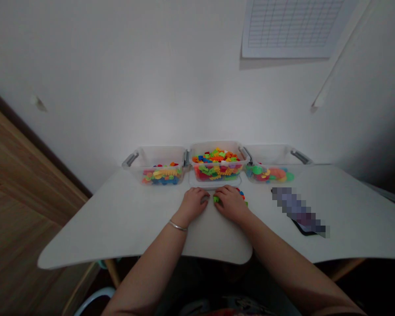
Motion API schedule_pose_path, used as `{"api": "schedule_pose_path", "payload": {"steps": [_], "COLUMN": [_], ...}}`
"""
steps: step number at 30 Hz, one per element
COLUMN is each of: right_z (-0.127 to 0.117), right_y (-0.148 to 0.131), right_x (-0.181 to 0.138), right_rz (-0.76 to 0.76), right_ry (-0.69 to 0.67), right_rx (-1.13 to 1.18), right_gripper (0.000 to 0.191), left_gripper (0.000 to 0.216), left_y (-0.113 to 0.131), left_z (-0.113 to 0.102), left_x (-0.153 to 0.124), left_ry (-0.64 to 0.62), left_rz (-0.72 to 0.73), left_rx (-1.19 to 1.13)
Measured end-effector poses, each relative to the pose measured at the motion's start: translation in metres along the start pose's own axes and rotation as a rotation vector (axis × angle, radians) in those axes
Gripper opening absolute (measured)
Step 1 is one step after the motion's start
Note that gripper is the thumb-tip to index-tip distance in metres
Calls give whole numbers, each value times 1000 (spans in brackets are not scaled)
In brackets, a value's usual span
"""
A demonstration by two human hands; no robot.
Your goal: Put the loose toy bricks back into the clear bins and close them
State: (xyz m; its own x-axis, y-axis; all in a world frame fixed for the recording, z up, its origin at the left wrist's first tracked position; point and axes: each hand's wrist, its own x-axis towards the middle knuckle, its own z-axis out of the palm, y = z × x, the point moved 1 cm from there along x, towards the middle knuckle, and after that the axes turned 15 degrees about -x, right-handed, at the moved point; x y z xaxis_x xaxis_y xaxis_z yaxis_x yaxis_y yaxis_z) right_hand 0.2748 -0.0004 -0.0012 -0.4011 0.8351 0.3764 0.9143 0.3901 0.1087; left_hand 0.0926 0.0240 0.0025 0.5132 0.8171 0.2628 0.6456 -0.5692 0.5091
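Observation:
My left hand (194,203) rests on the white table with its fingers curved. A small gap shows between thumb and forefinger, and I see nothing held there. Just to its right, my right hand (231,203) is closed on a small bright green plastic toy block (216,199), which shows at the thumb and fingertips. The two hands are close but apart. Partly hidden behind the right hand lie several small red, blue and green pieces (241,193). Beyond the hands stands a clear bin (217,174) heaped with coloured toy blocks, on a flat clear lid (197,182).
Clear bins with grey handles stand left (162,154) and right (270,153) against the wall, each holding coloured pieces. A phone (304,228) with a blurred screen lies on the right of the table (118,228). The table's front edge curves near my forearms.

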Motion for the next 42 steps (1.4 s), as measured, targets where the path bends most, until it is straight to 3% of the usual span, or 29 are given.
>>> {"api": "schedule_pose_path", "payload": {"steps": [7, 17, 22, 25, 31, 34, 37, 42], "right_z": [4, 5, -19, -41, -73, -77, -73, -57], "right_y": [0, 4, 11, 19, 50, 63, 69, 71], "right_x": [0, -1, 5, 18, 76, 110, 136, 156], "right_rz": [8, 103, 126, 235, 473, 482, 473, 491], "right_ry": [53, 258, 461, 563, 749, 687, 506, 389], "right_rx": [36, 181, 291, 342, 386, 339, 350, 389], "right_gripper": [18, 22, 24, 26, 28, 28, 27, 28], "left_gripper": [21, 22, 21, 22, 23, 24, 24, 25], "left_y": [-2, -3, -1, 2, 4, 4, 4, 2], "left_z": [0, 0, 0, -2, -4, -4, -4, -3], "left_x": [0, 1, 0, -2, -1, -1, -1, -1], "left_ry": [-16, -19, -29, -37, -60, -53, -49, -50], "left_rz": [30, 20, 24, 16, 7, 3, 8, 13], "left_rx": [20, 26, 49, 61, 44, 35, 32, 34]}}
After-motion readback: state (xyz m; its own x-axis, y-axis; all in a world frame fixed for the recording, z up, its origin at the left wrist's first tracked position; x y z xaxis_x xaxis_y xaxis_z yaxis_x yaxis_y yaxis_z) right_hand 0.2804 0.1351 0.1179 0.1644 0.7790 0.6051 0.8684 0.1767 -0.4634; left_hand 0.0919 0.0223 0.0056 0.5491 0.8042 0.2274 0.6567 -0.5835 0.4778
